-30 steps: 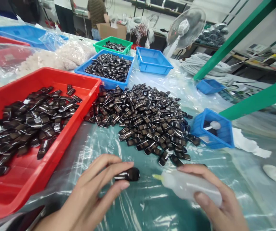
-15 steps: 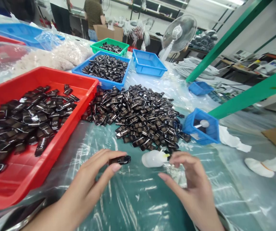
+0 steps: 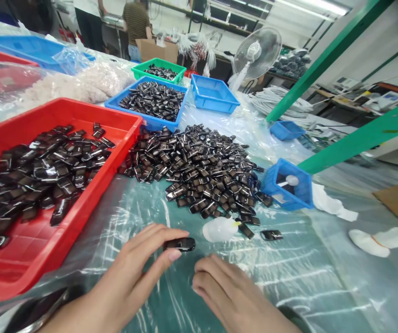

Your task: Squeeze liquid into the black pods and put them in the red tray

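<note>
My left hand (image 3: 132, 273) pinches a glossy black oblong plastic casing (image 3: 184, 244) between thumb and fingers, with its far end pointing right. Close to that end, my right hand (image 3: 228, 291) is curled closed, low over the table; whatever its fingertips hold, if anything, is hidden. Just beyond both hands lies a small white squeeze bottle (image 3: 219, 230) on its side, its yellowish tip to the right. Behind it spreads a big pile of similar black casings (image 3: 202, 166). One loose casing (image 3: 271, 235) lies apart, right of the bottle.
A red tray (image 3: 91, 203) of casings stands at the left. Behind the pile are a filled blue tray (image 3: 115, 102), a green tray (image 3: 139, 73) and another blue tray (image 3: 216, 99). At right stand a small blue bin (image 3: 301, 196) with a white scoop and a green post (image 3: 354, 143).
My right hand has moved left and down from beside the bottle's tip, and its fingers have closed. The left hand has shifted slightly right with its casing. A loose casing now shows right of the bottle.
</note>
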The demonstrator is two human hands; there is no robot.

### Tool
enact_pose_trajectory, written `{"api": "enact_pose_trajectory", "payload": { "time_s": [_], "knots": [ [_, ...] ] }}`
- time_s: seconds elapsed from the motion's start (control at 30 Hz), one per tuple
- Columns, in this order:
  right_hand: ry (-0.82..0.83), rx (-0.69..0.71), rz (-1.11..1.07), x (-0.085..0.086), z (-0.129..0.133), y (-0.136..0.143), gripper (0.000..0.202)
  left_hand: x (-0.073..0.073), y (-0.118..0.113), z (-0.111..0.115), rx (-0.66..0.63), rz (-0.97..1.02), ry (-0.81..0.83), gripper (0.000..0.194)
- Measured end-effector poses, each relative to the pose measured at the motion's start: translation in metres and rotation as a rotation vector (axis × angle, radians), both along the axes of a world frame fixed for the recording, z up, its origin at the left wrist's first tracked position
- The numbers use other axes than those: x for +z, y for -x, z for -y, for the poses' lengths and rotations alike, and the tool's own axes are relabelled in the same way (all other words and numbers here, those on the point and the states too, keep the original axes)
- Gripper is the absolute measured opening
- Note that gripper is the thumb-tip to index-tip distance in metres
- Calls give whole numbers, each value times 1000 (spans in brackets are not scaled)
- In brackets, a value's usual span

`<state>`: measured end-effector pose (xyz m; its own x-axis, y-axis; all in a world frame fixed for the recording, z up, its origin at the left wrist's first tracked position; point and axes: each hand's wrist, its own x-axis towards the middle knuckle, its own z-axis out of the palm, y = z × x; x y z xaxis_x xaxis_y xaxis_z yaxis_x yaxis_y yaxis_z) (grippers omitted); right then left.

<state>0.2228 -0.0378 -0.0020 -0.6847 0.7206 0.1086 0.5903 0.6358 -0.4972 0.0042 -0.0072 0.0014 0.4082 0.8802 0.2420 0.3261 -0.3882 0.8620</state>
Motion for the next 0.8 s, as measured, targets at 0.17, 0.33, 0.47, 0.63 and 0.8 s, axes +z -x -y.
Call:
{"api": "enact_pose_trajectory", "payload": {
  "time_s": [0.17, 0.33, 0.47, 0.63, 0.8],
  "knots": [
    [167, -159, -246, 10, 2, 1, 14, -1, 1, 4, -25, -54, -109, 23],
    [864, -380, -1058, 17, 5, 14, 10, -4, 5, 6, -137, -44, -270, 27],
    [1035, -392, -1162, 15, 4, 27, 15, -1, 7, 4, -191, -27, -308, 29],
    [1169, -357, -1260, 4, 0, 35, 27, 1, 10, 3, -220, -48, -361, 31],
    [1300, -315, -1270, -1, 0, 37, 28, 3, 11, 0, -202, -50, -434, 30]
  ]
}}
